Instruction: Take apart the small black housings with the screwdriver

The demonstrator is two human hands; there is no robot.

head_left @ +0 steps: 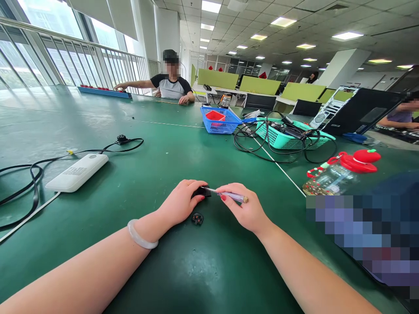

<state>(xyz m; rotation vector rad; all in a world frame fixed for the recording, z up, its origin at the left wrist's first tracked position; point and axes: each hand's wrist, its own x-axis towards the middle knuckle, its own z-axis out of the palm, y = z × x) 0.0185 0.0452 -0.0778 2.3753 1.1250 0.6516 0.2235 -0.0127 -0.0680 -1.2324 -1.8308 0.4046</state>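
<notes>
Working at a broad, smooth, green-topped table [150, 283], probably for a firm, flat surface under small parts. Set back toward the far edge, right of centre: a teal perforated plastic basket [278, 138] heaped with a tangle of black cables [296, 131], likely to leave room nearer the hands. Laid toward the left edge, perhaps for the same reason: a white, rounded, oblong plastic box [78, 173]. Clamped on a small black plastic housing [207, 193] with the left hand [178, 203], low over the table, apparently to steady it against the tool. Closed, in the right hand [247, 207], on a slim screwdriver with a clear purplish handle [236, 197], shaft aimed leftward at the housing, seemingly for fine control. Lying loose just nearer the near edge: a tiny black insert with copper-coloured contacts [197, 219].

Cut off below: the table's near edge. Masked by coarse blocks toward the right edge: a dark bluish bulk [369, 235], impossible to identify. Mostly covered by left fingers: the housing. Cannot tell exactly where to place the screwdriver's tip
</notes>
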